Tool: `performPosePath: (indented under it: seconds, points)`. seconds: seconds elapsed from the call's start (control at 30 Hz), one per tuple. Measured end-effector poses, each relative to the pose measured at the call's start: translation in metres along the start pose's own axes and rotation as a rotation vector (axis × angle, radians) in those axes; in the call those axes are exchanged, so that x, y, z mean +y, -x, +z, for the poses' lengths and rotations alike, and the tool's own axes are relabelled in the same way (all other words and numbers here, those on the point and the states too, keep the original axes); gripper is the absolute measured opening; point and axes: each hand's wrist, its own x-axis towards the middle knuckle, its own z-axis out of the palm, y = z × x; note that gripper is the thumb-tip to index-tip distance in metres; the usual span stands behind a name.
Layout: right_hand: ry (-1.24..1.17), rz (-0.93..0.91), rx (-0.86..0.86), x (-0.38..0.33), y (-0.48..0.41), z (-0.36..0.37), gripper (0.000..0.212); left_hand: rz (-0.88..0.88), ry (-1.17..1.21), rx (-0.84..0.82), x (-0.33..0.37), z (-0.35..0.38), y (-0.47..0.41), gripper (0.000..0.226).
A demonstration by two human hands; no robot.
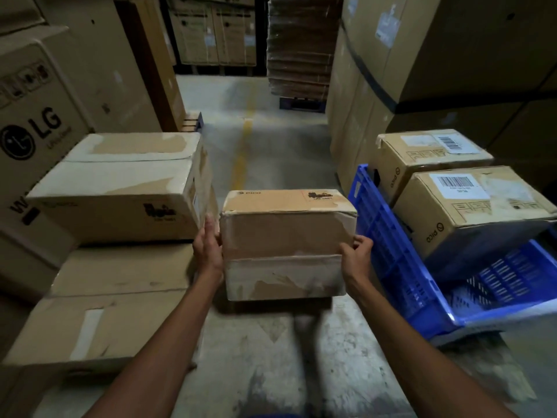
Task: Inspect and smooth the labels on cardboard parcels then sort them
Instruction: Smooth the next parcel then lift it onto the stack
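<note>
I hold a worn cardboard parcel (286, 236) in front of me, above the concrete floor. My left hand (208, 244) grips its left side and my right hand (355, 251) grips its right side, fingers curled round the edges. Its top face carries a small PICO print and a dark stamp; no barcode label shows on it. To the right, a tilted blue plastic crate (401, 267) holds two parcels (473, 212) (422, 155), each with a white barcode label on top. On the left, a larger taped parcel (120, 188) lies on another flat box (99, 309).
Tall stacks of big cartons wall both sides, one with an LG logo (30, 131) at left. A narrow aisle of concrete floor with a yellow line (244, 149) runs ahead to a pallet of flat cardboard (298, 46). My foot (304, 327) shows below the parcel.
</note>
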Motion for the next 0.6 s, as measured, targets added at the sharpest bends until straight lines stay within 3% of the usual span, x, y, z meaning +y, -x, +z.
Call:
performPosePath:
  seconds: [0.17, 0.27, 0.33, 0.4, 0.5, 0.6]
  points:
    - [0.098, 0.069, 0.176, 0.011, 0.012, -0.001, 0.025, -0.102, -0.213, -0.239, 0.002, -0.014, -0.003, 0.074]
    - [0.106, 0.100, 0.220, 0.022, 0.021, 0.003, 0.029, -0.111, -0.218, -0.296, 0.006, -0.020, 0.007, 0.031]
    - [0.092, 0.119, 0.227, 0.021, 0.028, 0.004, 0.032, -0.041, -0.255, -0.289, 0.006, -0.024, 0.015, 0.022]
    - [0.098, 0.168, 0.224, 0.020, 0.033, 0.006, 0.040, 0.118, -0.405, -0.255, 0.006, -0.026, 0.025, 0.027]
    - [0.074, 0.329, 0.210, 0.020, 0.039, 0.016, 0.057, 0.580, -0.699, -0.146, -0.001, -0.027, 0.038, 0.030]
    - [-0.114, 0.503, 0.154, 0.022, 0.050, 0.028, 0.048, 0.912, -0.817, -0.191, -0.015, -0.025, 0.049, 0.028]
